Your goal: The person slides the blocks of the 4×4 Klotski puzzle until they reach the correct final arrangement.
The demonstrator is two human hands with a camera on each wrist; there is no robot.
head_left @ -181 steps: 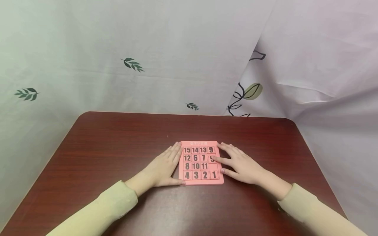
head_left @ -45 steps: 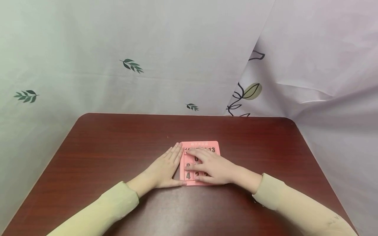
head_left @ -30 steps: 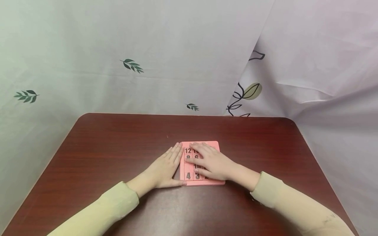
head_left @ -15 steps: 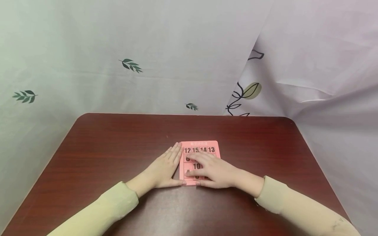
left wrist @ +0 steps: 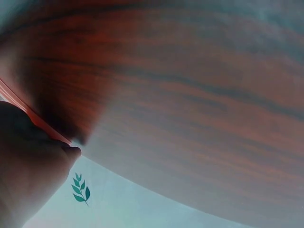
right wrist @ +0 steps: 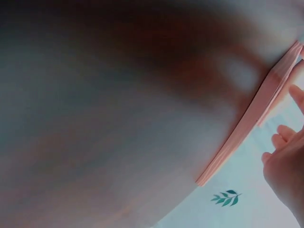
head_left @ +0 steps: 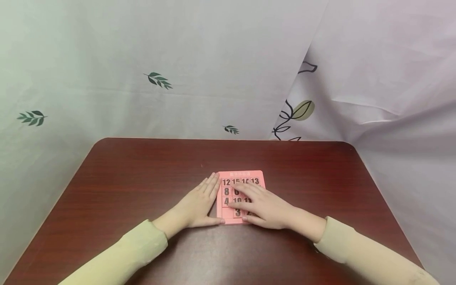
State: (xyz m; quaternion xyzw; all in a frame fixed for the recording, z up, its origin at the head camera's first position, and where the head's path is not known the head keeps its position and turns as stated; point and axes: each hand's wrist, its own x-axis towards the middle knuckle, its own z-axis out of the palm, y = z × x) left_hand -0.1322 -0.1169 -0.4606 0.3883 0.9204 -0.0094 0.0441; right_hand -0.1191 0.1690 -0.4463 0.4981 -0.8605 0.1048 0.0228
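- The number puzzle (head_left: 227, 213) lies flat on the table, well back from the far edge and a little nearer the right edge than the left
- It looks like thin, stiff plastic, probably light, so it may skid on the smooth tabletop if pushed without a steadying hand
- The number tiles (head_left: 226, 192) seem hard and likely slide easily; a light fingertip push should do, as pressing down hard could make them bind
- A gap shows in the corner toward the table's left edge and the person, with the 4 tile (head_left: 226, 202) just beyond it
- The rim (head_left: 258, 174) seems the best hold, with straight fingers along its sides, clear of the tiles
- The left hand (head_left: 200, 202) lies with fingers extended along the rim's left side and thumb at the near corner, grasping nothing
- The right hand (head_left: 270, 206) is spread over the tiles, fingers loosely extended and not curled round anything; some numbers are hidden beneath it
- Past the far edge of the table (head_left: 164, 174) hangs a leaf-patterned cloth (head_left: 199, 107)
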